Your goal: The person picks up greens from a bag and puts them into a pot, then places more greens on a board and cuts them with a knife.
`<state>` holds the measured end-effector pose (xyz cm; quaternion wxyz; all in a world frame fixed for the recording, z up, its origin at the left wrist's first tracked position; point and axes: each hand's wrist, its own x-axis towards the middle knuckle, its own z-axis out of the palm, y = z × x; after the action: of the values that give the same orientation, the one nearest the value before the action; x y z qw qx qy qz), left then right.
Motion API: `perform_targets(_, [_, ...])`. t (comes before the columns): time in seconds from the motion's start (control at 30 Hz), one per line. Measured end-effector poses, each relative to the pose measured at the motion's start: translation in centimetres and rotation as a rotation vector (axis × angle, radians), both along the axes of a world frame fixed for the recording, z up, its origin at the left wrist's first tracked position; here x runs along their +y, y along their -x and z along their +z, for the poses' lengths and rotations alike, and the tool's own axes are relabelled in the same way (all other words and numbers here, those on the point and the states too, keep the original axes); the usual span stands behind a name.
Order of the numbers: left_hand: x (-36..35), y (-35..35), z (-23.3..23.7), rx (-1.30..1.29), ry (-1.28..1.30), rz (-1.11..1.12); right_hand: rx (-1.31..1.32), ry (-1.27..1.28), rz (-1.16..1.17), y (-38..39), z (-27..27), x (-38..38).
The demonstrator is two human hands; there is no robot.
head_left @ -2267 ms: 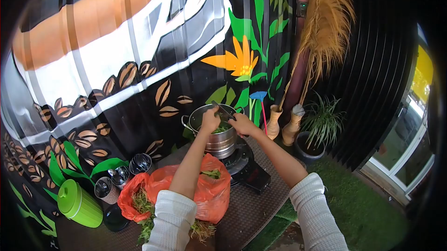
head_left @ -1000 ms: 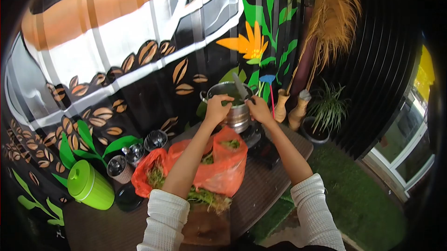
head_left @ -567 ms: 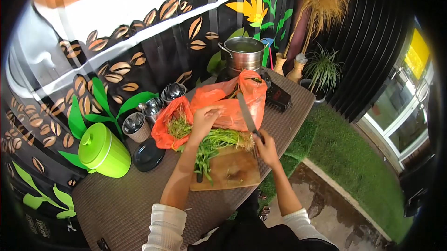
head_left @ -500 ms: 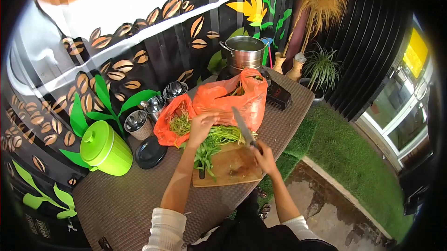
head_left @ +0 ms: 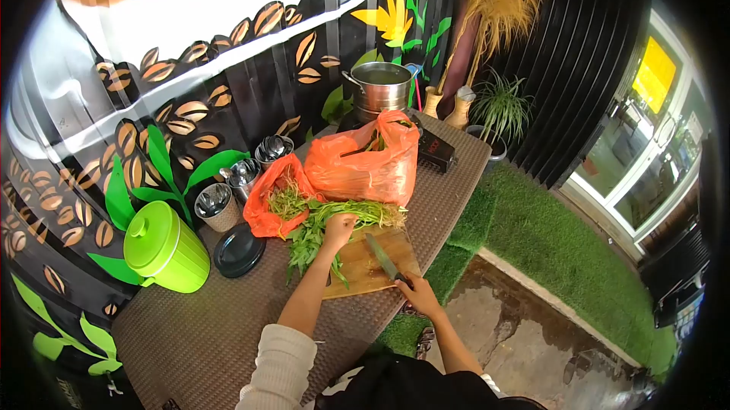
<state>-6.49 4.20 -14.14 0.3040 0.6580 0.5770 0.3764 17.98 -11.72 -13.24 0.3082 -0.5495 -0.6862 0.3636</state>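
A wooden cutting board point(head_left: 365, 262) lies at the table's front edge, with leafy green stalks point(head_left: 306, 236) across its back and left side. My left hand point(head_left: 340, 229) is closed at the greens, its fingers curled round some of the stalks. My right hand point(head_left: 417, 293) grips the dark handle of a knife point(head_left: 385, 259), whose blade points away and to the left, low over the board. Behind the greens stand a large orange plastic bag point(head_left: 365, 170) and a smaller orange bag point(head_left: 261, 208) holding thin greens.
Left of the board are a black lid point(head_left: 239, 250), a lime-green lidded container point(head_left: 167, 246) and cups of cutlery point(head_left: 215, 203). At the back, a steel pot point(head_left: 381, 89) of liquid stands on a black stove point(head_left: 436, 153). The table's right edge drops to grass.
My left hand has come down from near the orange bags onto the greens. The knife has moved lower, nearer the board. The view has shifted slightly, and the leaves are spread further left.
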Motion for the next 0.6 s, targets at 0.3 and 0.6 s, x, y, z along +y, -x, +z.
perform_targets(0.3, [7.0, 2.6, -0.9, 0.453, -0.003, -0.028, 0.024, 0.207, 0.032, -1.4, -1.3, -1.2])
perform_targets(0.6, [6.6, 3.9, -0.4, 0.414, -0.225, -0.019, 0.126, 0.264, -0.034, -2.1, -3.1, -1.1])
